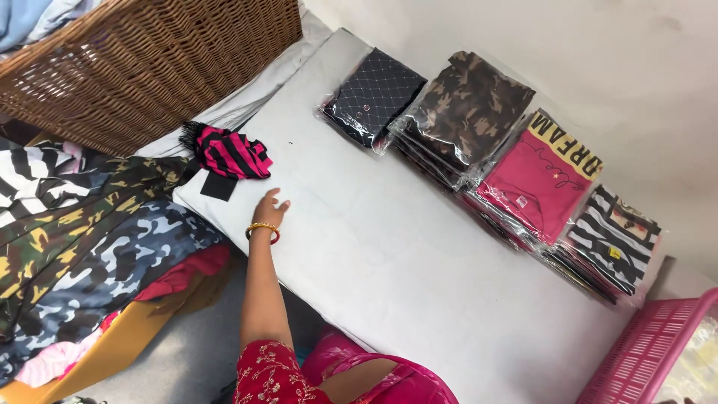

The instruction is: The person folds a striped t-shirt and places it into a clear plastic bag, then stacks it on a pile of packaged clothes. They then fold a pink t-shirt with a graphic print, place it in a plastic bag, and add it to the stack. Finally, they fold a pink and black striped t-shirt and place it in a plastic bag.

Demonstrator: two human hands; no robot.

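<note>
Left hand (270, 207): I am reaching, fingers spread, holding nothing.
Striped garment (232, 155): lying crumpled just beyond my fingertips, pink-black, soft.
Right hand: unseen.

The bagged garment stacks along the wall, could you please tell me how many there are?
4: dark quilted at the left end, camouflage next, pink third, striped nearest the pink basket. More may lie out of view.

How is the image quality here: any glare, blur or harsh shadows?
Head view: even, soft light, no hard shadows; white glare streaks on the plastic-wrapped garment stacks; the left hand over the white board looks slightly soft; the frame is tilted.
</note>
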